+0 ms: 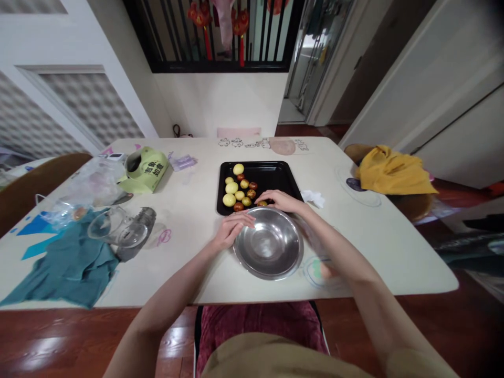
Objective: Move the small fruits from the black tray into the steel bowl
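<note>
Head view. The fruit (231, 188) lay in the tray (275, 181), beyond the bowl (271, 244) on the bench (189, 205). Whether the left hand's (232, 229) fingers, at the bowl's rim, or the right hand's (280, 200), over a fruit, were clamped could not be told. Pressing that rim might have tipped the bowl; a clumsy pull might have sent fruit rolling. The pale, doodled bench faced a barred window (258, 37).

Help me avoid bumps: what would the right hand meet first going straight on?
Likely a small brownish fruit in the black tray, just ahead of the right hand; depth is unclear.
</note>
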`<state>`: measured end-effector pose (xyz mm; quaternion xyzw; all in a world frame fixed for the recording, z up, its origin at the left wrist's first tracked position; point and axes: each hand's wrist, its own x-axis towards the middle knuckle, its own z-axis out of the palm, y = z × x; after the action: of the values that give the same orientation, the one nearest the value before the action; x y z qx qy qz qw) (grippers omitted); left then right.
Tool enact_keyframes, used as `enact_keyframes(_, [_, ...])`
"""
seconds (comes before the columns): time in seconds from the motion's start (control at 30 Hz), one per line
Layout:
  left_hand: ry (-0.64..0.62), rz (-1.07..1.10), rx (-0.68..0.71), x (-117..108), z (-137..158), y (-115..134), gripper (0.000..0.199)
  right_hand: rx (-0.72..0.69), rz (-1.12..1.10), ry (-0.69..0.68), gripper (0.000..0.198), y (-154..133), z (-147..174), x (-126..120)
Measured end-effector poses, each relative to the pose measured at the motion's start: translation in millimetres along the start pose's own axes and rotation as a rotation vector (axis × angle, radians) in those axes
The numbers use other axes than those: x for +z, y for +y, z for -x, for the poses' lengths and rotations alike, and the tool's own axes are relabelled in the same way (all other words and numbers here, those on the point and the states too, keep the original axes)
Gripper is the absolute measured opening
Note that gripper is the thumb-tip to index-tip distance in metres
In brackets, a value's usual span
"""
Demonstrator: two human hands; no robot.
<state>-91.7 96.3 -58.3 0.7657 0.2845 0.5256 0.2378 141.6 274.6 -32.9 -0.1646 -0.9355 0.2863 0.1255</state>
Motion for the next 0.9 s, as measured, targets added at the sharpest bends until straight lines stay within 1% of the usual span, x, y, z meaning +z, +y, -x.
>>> enact_keyframes(0.1, [-0.005, 0.015, 0.031, 0.2, 0.0, -1.3, 0.049, -0.009, -0.039, 0.092, 0.030, 1.8, 5.3, 6.7])
enact_keyframes(0.23, [-0.015, 0.011, 0.030, -0.4, -0.6, -0.3, 0.047, 0.020, -0.058, 0.308, 0.031, -4.3, 21.1, 11.9])
enact_keyframes(0.33, [-0.029, 0.001, 0.027, -0.9, -1.4, 1.8, 0.048, 0.031, -0.023, 0.469, 0.033, -25.0, 38.5, 11.1])
enact_keyframes(0.43, [-0.032, 0.010, 0.029, -1.2, -1.8, 3.3, 0.047, 0.018, 0.020, 0.556, 0.036, -58.4, 56.5, 11.8])
enact_keyframes(0.5, [-0.035, 0.016, 0.026, -1.3, -1.7, 3.9, 0.047, -0.016, 0.014, 0.528, 0.035, -80.1, 66.2, 15.7])
enact_keyframes(0.6, [-0.046, 0.007, 0.014, -1.9, -1.4, 4.4, 0.048, -0.065, -0.007, 0.392, 0.030, -100.2, 74.5, 26.0])
enact_keyframes(0.67, [-0.047, -0.002, 0.017, -2.4, -1.4, 4.8, 0.048, -0.078, 0.022, 0.289, 0.025, -104.1, 75.8, 32.8])
enact_keyframes(0.77, [-0.047, -0.015, 0.026, -3.0, -2.4, 5.9, 0.049, -0.066, 0.095, 0.157, 0.021, -101.4, 74.8, 39.3])
enact_keyframes(0.83, [-0.051, -0.026, 0.031, -3.1, -3.4, 7.2, 0.049, -0.027, 0.156, 0.104, 0.023, -98.8, 74.2, 41.5])
enact_keyframes(0.9, [-0.059, -0.036, 0.037, -2.9, -4.4, 8.4, 0.050, 0.016, 0.224, 0.061, 0.029, -97.9, 74.0, 43.2])
